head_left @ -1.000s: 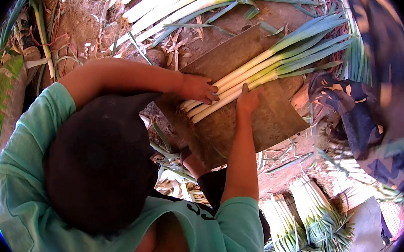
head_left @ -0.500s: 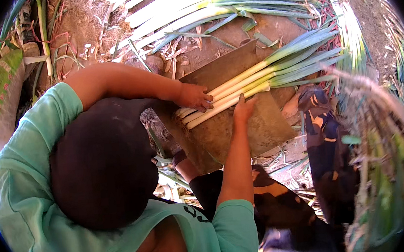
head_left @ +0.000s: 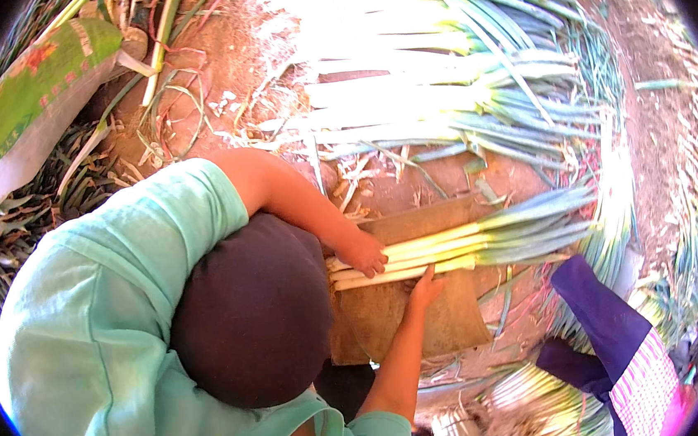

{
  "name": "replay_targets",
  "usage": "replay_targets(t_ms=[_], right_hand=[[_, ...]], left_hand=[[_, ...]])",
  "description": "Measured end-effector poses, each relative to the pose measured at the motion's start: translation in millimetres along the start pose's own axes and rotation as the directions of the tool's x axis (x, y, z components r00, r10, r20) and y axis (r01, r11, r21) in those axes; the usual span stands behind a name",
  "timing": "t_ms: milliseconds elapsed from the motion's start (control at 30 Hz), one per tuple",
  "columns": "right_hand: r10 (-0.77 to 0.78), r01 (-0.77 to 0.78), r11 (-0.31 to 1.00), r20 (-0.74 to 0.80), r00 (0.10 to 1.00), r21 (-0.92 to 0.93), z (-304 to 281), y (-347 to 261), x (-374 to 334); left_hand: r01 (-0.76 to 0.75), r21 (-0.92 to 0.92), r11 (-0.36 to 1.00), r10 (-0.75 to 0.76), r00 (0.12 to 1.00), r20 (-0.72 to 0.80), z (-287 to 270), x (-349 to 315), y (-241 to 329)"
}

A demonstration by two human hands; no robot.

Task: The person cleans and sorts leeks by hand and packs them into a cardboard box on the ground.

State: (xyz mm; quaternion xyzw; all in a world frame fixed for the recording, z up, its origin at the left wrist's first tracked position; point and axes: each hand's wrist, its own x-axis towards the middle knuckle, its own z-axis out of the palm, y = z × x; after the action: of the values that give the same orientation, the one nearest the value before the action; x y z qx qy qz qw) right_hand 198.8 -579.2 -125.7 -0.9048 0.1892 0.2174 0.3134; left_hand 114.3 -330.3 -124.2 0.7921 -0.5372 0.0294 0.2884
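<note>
Several long green onions [head_left: 418,251], white at the root end and blue-green at the leaf end, lie side by side across a brown board [head_left: 412,316] with a raised far side. My left hand [head_left: 360,254] reaches over from the far side, its fingers bent down on the white stalks near the roots. At the near edge of the bundle, my right hand [head_left: 426,288] grips the stalks about halfway along, its thumb up against the nearest one. The fingers beneath the onions are hidden. A dark rounded shape [head_left: 249,314] beside my left arm covers the board's left part.
Many more onions [head_left: 479,90] lie in rows on the soil beyond the board. A green printed sack [head_left: 48,95] is at upper left. Toward the lower right are onion bundles [head_left: 539,401] and another person's dark-clothed limb [head_left: 601,304] with pink checked cloth.
The view has shifted, bringing more of the far onion rows in. Both hands stay on the same onions. The blurred bundle and patterned trouser leg at right have left view; a pink-checked garment appears there.
</note>
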Motion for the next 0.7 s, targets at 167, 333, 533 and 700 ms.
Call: replay_targets(t_ms=[167, 333, 533, 700], right_hand=[[-0.034, 0.024, 0.976, -0.043, 0.998, -0.219, -18, -74, -34], [-0.260, 0.226, 0.965, -0.399, 0.879, -0.131, -45, -77, -8], [-0.197, 0.265, 0.929, -0.260, 0.945, 0.257, -59, -152, -32], [-0.152, 0.188, 0.916, -0.126, 0.980, 0.355, -42, -169, -44]], left_hand=[[-0.021, -0.061, 0.998, 0.012, 0.991, -0.136, -56, 8, -1], [0.560, 0.214, 0.800, -0.390, 0.758, -0.523, -180, -30, -64], [0.959, -0.026, -0.284, -0.809, -0.254, -0.530, -245, -182, -171], [0.972, 0.041, -0.233, -0.939, -0.213, -0.270, -277, -180, -192]])
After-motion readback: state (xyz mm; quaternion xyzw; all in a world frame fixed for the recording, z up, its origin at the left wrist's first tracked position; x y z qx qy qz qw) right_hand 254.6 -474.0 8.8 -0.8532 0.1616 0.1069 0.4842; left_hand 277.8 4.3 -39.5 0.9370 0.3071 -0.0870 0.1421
